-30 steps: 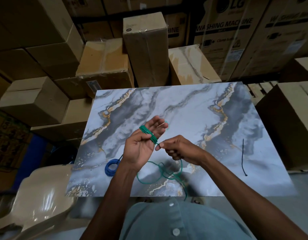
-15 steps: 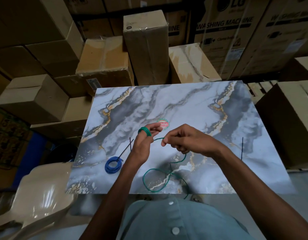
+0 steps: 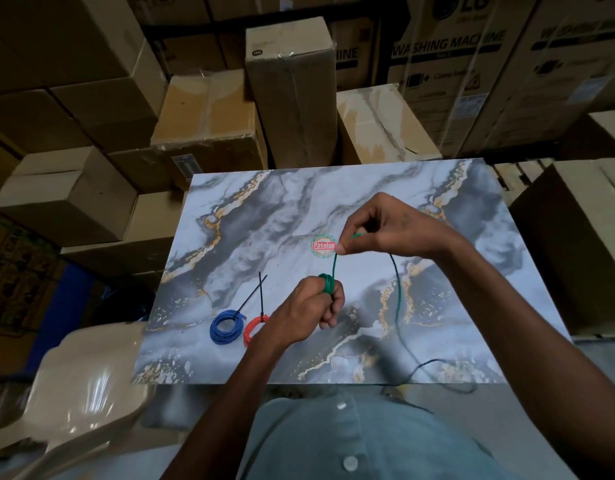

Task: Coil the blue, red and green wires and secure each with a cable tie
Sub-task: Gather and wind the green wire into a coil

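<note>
1. Winding the green wire [image 3: 398, 292], a person in a pale buttoned shirt [image 3: 333, 441] is leaning over a marble-patterned table [image 3: 455, 244], both forearms reaching forward from the near edge.
2. Nearer the body, the left hand [image 3: 306, 308] is curling into a loose fist, with a small green coil [image 3: 327, 284] wrapped round its raised fingers.
3. Just beyond and slightly to the right, the right hand [image 3: 385, 230] is pinching the wire between thumb and fingertip, holding a short taut stretch that is rising almost straight up from the coil.
4. From that pinch the loose remainder is arcing down to the right and trailing off the near edge of the table, so the slack is lying on the right hand's side; the next turn, by this reading, is falling to that hand.
5. Left of the left wrist, a blue coil [image 3: 224, 326] and a red coil [image 3: 252, 330] are lying side by side, each bearing a black cable tie [image 3: 253, 295]; the wrist is partly hiding the red one.
6. Mid-table, a round sticker [image 3: 322, 246] is showing.
7. Behind, stacked cardboard boxes [image 3: 292, 84] are crowding the dim room; a beige plastic chair [image 3: 81, 382] is standing at near left.
</note>
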Available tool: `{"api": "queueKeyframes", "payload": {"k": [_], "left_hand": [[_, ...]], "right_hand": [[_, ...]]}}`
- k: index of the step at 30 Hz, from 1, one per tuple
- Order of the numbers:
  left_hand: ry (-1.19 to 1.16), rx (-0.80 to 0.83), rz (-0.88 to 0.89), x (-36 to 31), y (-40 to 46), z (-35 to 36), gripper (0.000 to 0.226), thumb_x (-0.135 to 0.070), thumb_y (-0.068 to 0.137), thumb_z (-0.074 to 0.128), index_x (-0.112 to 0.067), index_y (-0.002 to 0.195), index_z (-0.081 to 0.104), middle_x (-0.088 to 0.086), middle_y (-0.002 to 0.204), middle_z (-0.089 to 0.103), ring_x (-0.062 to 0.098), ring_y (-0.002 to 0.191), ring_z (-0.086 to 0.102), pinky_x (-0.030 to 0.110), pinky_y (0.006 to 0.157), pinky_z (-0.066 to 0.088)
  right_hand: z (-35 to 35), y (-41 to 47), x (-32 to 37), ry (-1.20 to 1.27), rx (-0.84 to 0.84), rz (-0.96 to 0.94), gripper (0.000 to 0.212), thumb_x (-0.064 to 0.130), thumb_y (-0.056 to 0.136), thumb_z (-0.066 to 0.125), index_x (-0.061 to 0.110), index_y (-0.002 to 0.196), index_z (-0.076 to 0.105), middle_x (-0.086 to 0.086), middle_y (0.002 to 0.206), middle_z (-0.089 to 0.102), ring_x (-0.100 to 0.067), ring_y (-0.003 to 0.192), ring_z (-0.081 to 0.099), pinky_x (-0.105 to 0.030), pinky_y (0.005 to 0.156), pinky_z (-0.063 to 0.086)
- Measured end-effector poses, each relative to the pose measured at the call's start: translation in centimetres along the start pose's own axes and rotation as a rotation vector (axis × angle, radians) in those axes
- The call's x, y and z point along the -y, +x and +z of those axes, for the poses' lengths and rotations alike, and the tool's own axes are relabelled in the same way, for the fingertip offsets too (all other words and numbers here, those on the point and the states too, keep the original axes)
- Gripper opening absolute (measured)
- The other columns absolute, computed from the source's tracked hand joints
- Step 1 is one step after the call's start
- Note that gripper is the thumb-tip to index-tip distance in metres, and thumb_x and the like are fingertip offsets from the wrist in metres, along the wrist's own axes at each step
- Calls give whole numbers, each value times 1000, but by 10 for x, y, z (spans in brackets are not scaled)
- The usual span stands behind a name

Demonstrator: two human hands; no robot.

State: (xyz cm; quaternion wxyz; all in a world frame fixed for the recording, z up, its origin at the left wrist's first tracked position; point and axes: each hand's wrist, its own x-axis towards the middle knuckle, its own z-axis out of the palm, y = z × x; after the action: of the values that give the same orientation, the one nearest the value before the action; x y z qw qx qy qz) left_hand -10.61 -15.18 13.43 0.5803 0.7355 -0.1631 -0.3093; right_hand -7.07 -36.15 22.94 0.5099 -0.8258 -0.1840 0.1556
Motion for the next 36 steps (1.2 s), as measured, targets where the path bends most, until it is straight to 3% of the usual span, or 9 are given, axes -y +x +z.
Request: {"api": "queueKeyframes", "payload": {"k": [6, 9, 13, 17, 22, 24, 30, 33, 36], "left_hand": [[-455, 91, 93, -27, -16, -4, 16, -1, 58, 34, -15, 57, 42, 3, 50, 36, 18, 44, 42, 24, 41, 24], [-754, 118, 144, -31, -23, -7, 23, 4, 60, 30, -17, 59, 39, 0, 50, 33, 15, 44, 36, 30, 42, 14], [-999, 71, 183, -38, -27, -10, 26, 4, 62, 27, -17, 60, 42, -2, 53, 37, 13, 48, 38, 20, 38, 29], [-1235, -147, 235, -36, -16, -24, 28, 5, 61, 35, -13, 70, 55, 1, 67, 47, 16, 63, 50, 23, 53, 43], [-1337, -353, 259, -27, -4, -43, 39, 6, 51, 58, -3, 84, 74, 9, 85, 67, 24, 78, 68, 27, 66, 56], [-1347, -372, 255, -26, -4, -48, 42, 7, 52, 57, -3, 89, 75, 10, 91, 69, 24, 80, 70, 27, 67, 57], [-1476, -316, 281, -37, -13, -51, 47, 14, 58, 60, -1, 102, 70, 10, 99, 66, 25, 88, 67, 27, 71, 55], [-1532, -239, 194, -49, -16, -34, 45, 14, 65, 48, 3, 105, 67, 13, 96, 63, 27, 85, 65, 28, 69, 54], [-1584, -169, 114, -55, -19, -11, 44, 13, 71, 40, 7, 108, 62, 15, 92, 58, 27, 84, 61, 31, 70, 53]], "right_hand": [[13, 18, -37, 223, -250, 37, 22, 16, 77, 90, -3, 81, 79, -17, 58, 59, -12, 56, 42, -23, 55, 32], [32, 17, -49, 310, -314, 91, 25, 4, 86, 80, -20, 83, 71, 10, 43, 53, 1, 41, 44, -8, 48, 32], [67, 20, -63, 337, -240, 151, 36, 19, 90, 80, -9, 70, 69, 11, 47, 48, 3, 49, 43, -10, 58, 33], [89, 15, -68, 316, -78, 206, 49, 49, 92, 73, 4, 73, 76, -11, 60, 43, -13, 57, 35, -23, 56, 28], [95, 22, -52, 397, 56, 230, 36, 37, 110, 48, 15, 110, 77, -4, 80, 70, -18, 76, 61, -34, 81, 45], [95, 25, -46, 439, 26, 183, 29, 33, 111, 46, 24, 122, 71, -8, 85, 70, -19, 75, 59, -34, 76, 45], [101, 30, -45, 357, -160, 123, 28, 30, 107, 56, 29, 91, 79, -8, 72, 42, -15, 71, 39, -17, 58, 34], [110, 33, -51, 346, -165, 192, 43, 24, 103, 60, 34, 61, 67, -6, 64, 40, -12, 60, 36, -25, 54, 29], [119, 31, -47, 424, -170, 171, 25, 1, 98, 58, 20, 89, 69, -13, 75, 56, -7, 66, 54, -25, 60, 39]]}}
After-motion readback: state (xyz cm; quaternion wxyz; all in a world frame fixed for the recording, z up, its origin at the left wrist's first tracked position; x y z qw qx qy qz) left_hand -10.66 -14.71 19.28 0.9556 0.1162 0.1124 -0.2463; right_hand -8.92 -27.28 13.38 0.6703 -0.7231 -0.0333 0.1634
